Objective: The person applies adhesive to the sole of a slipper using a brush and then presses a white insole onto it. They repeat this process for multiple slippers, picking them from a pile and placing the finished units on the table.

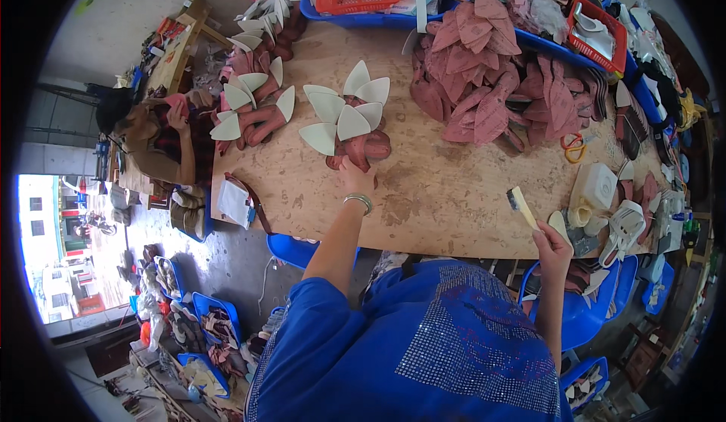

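My left hand [353, 177] reaches across the wooden table [439, 203], its fingers closed on the near end of a reddish-brown shoe upper [367, 147]. Pale, petal-shaped stiffener pieces [354, 122] stand up from the small group of uppers there. At the right, my right hand [554, 249] holds a brush [522, 207] by its light handle, dark bristles pointing up and to the left. Beside those fingers shows a cream piece [558, 224]; I cannot tell whether it is gripped or lies behind them.
A row of similar uppers [253, 97] runs along the left side, beside a seated co-worker [155, 134]. Dusky-red cut pieces [484, 74] are heaped at the far right. Orange-handled scissors [574, 148], a white plastic jug [594, 187] and a white basket [625, 229] stand at the right.
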